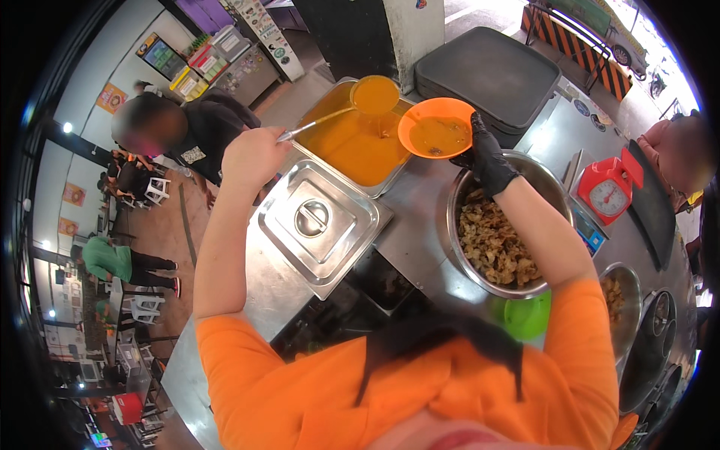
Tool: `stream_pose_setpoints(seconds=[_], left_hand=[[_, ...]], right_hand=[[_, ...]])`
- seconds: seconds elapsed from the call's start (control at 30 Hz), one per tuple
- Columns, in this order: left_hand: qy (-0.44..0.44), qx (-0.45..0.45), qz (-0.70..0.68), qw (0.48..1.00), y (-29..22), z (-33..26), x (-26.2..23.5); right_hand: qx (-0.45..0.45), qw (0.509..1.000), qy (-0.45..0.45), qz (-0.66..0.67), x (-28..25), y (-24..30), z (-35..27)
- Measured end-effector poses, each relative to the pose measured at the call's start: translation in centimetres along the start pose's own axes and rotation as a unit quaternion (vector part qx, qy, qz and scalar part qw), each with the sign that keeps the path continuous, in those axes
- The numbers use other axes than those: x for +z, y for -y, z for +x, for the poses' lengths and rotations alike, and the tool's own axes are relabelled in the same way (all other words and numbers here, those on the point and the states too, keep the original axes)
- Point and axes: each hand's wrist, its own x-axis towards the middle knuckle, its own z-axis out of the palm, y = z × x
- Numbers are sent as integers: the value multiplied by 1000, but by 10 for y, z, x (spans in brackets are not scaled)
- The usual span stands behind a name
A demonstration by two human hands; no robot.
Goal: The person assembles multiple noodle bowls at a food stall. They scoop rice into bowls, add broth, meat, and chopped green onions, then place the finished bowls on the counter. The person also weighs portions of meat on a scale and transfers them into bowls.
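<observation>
My bare left hand (259, 155) is closed round the metal handle of a ladle (374, 95). The ladle's bowl is full of orange-brown soup and hangs over the far right part of a deep steel pan (395, 178) holding the same soup. My right hand (487, 159), in a black glove, grips the right rim of an orange bowl (407, 133). Some soup with small bits lies in that bowl, which is held beside the ladle, over the pan's right edge. A steel lid (289, 217) rests in front of the pan.
Under my right forearm stands a big steel basin (455, 217) of browned food pieces. A red scale (611, 191), a green bowl (527, 319) and a smaller basin (628, 281) are to the right. Behind sits a dark lidded container (487, 75). People stand at left and right.
</observation>
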Motion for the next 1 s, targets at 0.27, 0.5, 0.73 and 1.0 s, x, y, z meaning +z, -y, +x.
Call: stream_pose_setpoints(seconds=[0.27, 0.5, 0.73, 1.0], left_hand=[[-82, 46, 17, 995, -27, -35, -11], [-42, 35, -134, 989, 15, -18, 13], [1, 51, -68, 996, 23, 18, 54], [59, 27, 32, 997, -52, -4, 133]], right_hand=[[-28, 994, 45, 97, 42, -12, -3], [-37, 997, 18, 65, 35, -22, -6], [-44, 997, 20, 65, 7, -12, -51], [-87, 984, 132, -83, -32, 6, -138]])
